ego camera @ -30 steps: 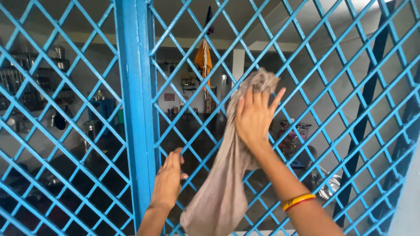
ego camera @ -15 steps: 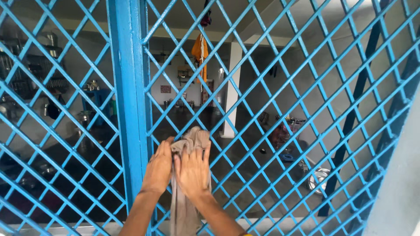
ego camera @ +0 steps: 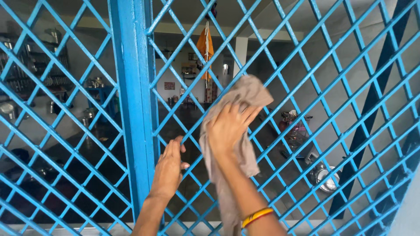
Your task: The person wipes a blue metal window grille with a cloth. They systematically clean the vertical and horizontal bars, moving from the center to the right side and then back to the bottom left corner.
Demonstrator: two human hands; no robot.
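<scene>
1. At the far left of the frame, a shelf (ego camera: 33, 65) of steel vessels showed dimly behind the blue grille (ego camera: 332, 87).
2. The thick blue post (ego camera: 133, 100) ran top to bottom, left of centre.
3. Just right of the post, low in the frame, the left hand (ego camera: 169, 170) rested on the grille, fingers hooked loosely over a bar.
4. At centre, the right hand (ego camera: 227, 129) pressed a grey-brown cloth (ego camera: 245, 94) flat against the bars, fingers spread and gripping it; the cloth's tail hung down beside the forearm.
5. A yellow-and-red bangle (ego camera: 257, 216) circled the right wrist at the bottom.
6. Behind the grille, upper centre, an orange garment (ego camera: 204, 46) hung.
</scene>
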